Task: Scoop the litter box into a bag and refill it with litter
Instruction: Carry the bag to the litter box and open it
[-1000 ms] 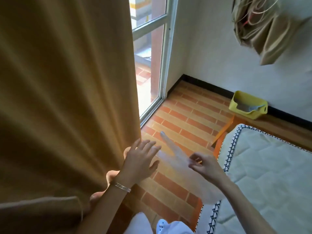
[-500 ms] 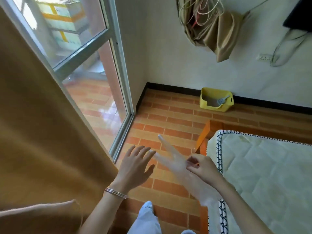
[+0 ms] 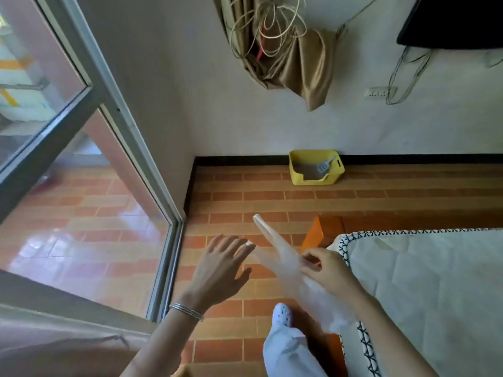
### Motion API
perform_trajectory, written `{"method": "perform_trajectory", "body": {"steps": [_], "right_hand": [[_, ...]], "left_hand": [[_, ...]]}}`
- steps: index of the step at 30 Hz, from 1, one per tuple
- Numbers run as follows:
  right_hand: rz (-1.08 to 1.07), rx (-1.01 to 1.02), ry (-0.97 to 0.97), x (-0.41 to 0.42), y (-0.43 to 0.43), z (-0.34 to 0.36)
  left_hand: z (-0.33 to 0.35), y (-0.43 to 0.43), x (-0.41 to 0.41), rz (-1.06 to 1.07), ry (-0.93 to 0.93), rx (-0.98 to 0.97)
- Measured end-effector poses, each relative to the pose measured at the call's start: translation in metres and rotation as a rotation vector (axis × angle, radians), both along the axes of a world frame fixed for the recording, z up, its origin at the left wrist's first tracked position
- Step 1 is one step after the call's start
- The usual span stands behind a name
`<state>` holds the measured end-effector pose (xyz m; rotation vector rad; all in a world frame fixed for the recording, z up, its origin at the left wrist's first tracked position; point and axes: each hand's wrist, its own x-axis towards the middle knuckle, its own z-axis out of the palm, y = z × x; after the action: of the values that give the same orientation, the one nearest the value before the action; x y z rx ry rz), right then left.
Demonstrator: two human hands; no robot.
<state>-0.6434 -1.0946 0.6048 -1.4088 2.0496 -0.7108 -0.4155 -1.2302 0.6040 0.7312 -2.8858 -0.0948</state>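
Orange brick-pattern floor tiles (image 3: 272, 197) run up to a white wall with a black skirting strip, and a glass sliding door (image 3: 81, 164) stands along the left side. Against that wall, well apart from the person, sits a yellow litter box (image 3: 296, 174) holding greyish litter, with a pale scoop (image 3: 325, 165) leaning inside it toward the right end. Above it a bunched brown curtain (image 3: 294, 58) hangs with loops of thin cord tangled around it, and a wall socket (image 3: 379, 91) with dangling cables sits farther right below a dark screen in the top corner. On the right lies a white quilted mattress (image 3: 435, 295) with a black-and-white stitched edge, resting on an orange wooden frame (image 3: 318, 232). The right hand (image 3: 325, 270) has its fingers curled round a thin, see-through plastic bag (image 3: 277, 257), pinching it near the middle so that one end points up and forward over the floor while the rest trails down past the wrist. The left hand (image 3: 220, 268) is spread flat with straight fingers, palm down, just beside the bag; its fingertips seem to touch the film, though the clear plastic makes that hard to judge. A thin silver bangle (image 3: 186, 311) circles the left wrist. Below the hands a foot in a white patterned sock (image 3: 283, 315) and a pale trouser leg show.
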Motion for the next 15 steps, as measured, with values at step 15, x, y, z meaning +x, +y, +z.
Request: {"method": "perform_trajectory", "body": {"steps": [15], "right_hand": [[-0.055, 0.047, 0.039, -0.210, -0.161, 0.001]], "left_hand": [[0.014, -0.183, -0.224, -0.092, -0.011, -0.021]]}}
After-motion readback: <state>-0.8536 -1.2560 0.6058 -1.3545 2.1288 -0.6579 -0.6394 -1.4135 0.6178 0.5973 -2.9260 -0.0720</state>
